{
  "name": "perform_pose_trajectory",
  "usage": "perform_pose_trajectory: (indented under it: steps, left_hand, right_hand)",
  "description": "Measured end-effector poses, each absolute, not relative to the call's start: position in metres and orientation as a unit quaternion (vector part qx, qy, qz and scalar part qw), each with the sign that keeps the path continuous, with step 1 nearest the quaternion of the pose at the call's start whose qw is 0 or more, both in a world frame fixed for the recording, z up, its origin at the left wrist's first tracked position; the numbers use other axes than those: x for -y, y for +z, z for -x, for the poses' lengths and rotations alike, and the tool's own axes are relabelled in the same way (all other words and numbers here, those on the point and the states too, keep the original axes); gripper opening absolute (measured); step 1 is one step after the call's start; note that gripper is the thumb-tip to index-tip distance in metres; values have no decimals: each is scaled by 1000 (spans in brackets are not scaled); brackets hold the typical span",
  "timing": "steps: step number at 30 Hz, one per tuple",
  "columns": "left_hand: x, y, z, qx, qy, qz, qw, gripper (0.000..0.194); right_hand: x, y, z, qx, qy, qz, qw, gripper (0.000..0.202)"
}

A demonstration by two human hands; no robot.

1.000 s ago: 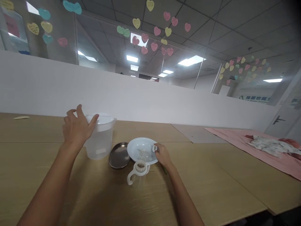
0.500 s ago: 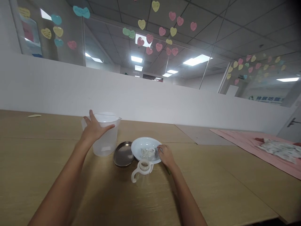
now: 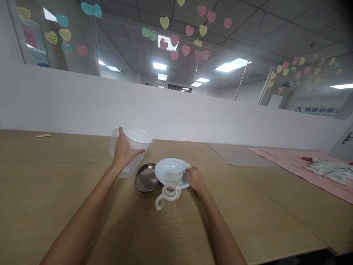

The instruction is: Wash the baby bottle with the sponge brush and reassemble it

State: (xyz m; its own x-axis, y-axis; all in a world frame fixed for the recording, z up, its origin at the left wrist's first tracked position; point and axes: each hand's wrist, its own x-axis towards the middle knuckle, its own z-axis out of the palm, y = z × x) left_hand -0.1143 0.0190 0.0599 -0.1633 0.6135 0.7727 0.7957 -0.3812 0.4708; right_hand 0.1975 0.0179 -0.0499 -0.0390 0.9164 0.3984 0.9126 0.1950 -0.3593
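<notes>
My left hand grips the side of a translucent plastic pitcher, thumb in front, and the pitcher leans to the right. Just right of its base lies a shallow round metal dish. A white bowl holds small white and clear parts, too small to name surely. At the bowl's right rim, my right hand is closed with fingertips pinching the edge. In front of the bowl stands a clear baby bottle without a cap, with a white two-handled collar.
Something thin and green lies partly hidden under my right wrist. A pale flat piece rests far left on the wooden table. Pink cloth with a patterned garment lies far right. A white wall borders the back.
My left hand has closed on the pitcher and moved it right; the pitcher has gone from upright to tilted right. My right hand stays at the bowl's rim.
</notes>
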Motion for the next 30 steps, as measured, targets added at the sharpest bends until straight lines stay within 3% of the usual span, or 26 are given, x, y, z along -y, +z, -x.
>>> perform_pose_trajectory:
  steps: [7, 14, 30]
  left_hand:
    - [-6, 68, 95, 449, -345, 810, 152, 112]
    - [7, 70, 76, 407, -242, 858, 196, 106]
    - [10, 73, 73, 402, -230, 859, 219, 95]
  right_hand:
    - [-19, -51, -198, 722, 9, 633, 278, 29]
    - [-19, -52, -199, 725, 18, 627, 284, 29]
    - [-18, -54, -199, 701, 21, 634, 326, 33]
